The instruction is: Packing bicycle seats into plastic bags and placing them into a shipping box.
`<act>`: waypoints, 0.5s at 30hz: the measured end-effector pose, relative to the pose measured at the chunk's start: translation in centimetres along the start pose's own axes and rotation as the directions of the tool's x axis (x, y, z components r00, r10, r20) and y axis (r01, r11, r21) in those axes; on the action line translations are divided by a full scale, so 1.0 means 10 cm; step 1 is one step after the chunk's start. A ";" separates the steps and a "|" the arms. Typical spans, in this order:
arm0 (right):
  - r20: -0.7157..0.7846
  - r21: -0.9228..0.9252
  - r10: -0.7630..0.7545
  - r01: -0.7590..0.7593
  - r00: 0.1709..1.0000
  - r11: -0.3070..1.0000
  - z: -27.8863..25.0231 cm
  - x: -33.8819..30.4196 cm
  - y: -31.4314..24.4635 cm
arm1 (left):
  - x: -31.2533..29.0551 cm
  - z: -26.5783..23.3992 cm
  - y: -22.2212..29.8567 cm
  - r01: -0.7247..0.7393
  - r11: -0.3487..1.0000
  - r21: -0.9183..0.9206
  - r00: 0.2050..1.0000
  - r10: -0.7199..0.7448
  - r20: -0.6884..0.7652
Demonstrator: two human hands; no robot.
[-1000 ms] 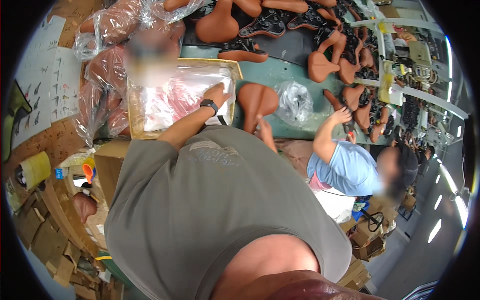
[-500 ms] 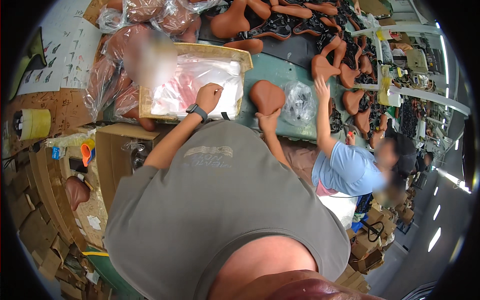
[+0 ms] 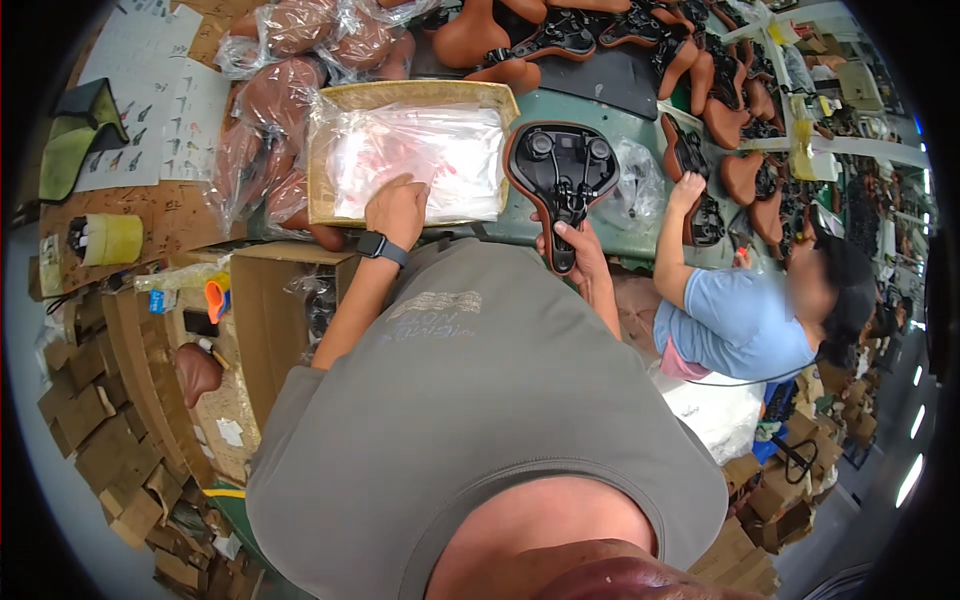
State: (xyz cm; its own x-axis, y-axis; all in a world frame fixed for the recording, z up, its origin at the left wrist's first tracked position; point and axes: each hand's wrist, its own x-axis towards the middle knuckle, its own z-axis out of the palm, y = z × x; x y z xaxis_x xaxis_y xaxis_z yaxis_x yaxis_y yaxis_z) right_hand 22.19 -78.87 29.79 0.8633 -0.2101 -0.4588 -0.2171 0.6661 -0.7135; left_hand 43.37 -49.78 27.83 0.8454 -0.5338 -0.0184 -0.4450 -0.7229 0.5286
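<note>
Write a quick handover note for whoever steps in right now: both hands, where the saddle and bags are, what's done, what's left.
Left hand: resting on the stack of clear plastic bags in the cardboard tray.
Right hand: gripping the nose of a brown saddle, held underside up over the green bench.
Done: bagged saddles lie left of the tray.
Left: this saddle is not bagged; no bag pulled yet.

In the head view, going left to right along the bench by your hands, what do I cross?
Yellow tape roll → bagged brown saddles → cardboard tray of clear plastic bags with the left hand on it → upturned saddle held by the right hand → co-worker's hand.
</note>
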 end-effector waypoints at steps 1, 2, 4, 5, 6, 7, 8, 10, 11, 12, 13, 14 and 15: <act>0.018 0.018 -0.002 0.002 1.000 1.000 0.00 0.01 -0.02 | -0.01 -0.10 0.01 -0.103 0.986 0.130 0.981 0.123 -0.152; 0.027 -0.028 0.003 -0.002 1.000 1.000 -0.05 0.00 -0.05 | -0.04 -0.20 0.02 -0.182 0.945 0.273 0.925 0.259 -0.279; 0.062 -0.061 0.024 -0.020 0.998 0.998 -0.11 -0.03 -0.16 | -0.16 -0.55 0.29 -0.067 0.988 0.143 0.956 0.104 -0.273; 0.081 -0.086 0.023 -0.015 0.996 0.996 -0.12 -0.05 -0.25 | -0.24 -0.69 0.44 0.053 0.998 -0.017 0.968 -0.055 -0.245; 0.156 -0.066 0.020 -0.010 0.988 0.998 -0.09 -0.07 -0.36 | -0.31 -0.79 0.52 0.034 0.999 -0.019 0.956 -0.038 -0.291; 0.231 -0.046 0.014 -0.004 0.973 0.999 -0.06 -0.08 -0.47 | -0.37 -0.80 0.56 0.042 0.999 0.017 0.954 -0.035 -0.297; 0.255 -0.016 0.010 -0.006 0.967 1.000 -0.06 -0.05 -0.54 | -0.44 -0.77 0.57 0.128 0.959 -0.252 0.949 -0.192 -0.251; 0.513 -0.053 0.165 -0.160 0.842 0.986 -0.05 0.00 -0.65 | -0.49 -0.72 0.75 0.179 0.801 -0.572 0.929 -0.328 -0.168; 0.528 -0.021 0.148 -0.162 0.836 0.987 0.01 0.02 -0.68 | -0.53 -0.67 0.84 0.249 0.781 -0.573 0.931 -0.356 -0.079; 0.563 -0.074 0.241 -0.243 0.790 0.967 0.11 0.01 -0.74 | -0.55 -0.55 1.02 0.207 0.728 -0.654 0.936 -0.342 -0.084; 0.593 -0.131 0.331 -0.318 0.734 0.939 0.21 0.03 -0.77 | -0.59 -0.42 1.17 0.165 0.665 -0.729 0.940 -0.330 -0.088; 0.594 -0.155 0.366 -0.345 0.716 0.926 0.28 0.05 -0.75 | -0.63 -0.32 1.20 0.161 0.786 -0.597 0.972 -0.231 -0.041; 0.596 -0.128 0.376 -0.378 0.710 0.917 0.35 0.07 -0.68 | -0.68 -0.20 1.18 0.134 0.881 -0.454 0.990 -0.135 0.029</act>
State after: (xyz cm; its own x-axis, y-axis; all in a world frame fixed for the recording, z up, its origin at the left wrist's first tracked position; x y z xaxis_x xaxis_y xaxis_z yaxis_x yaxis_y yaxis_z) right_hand 25.91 -80.99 36.14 0.8024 0.5277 -0.2787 -0.5840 0.5983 -0.5486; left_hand 32.97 -53.84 35.88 0.8887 -0.4439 -0.1145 -0.1449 -0.5090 0.8485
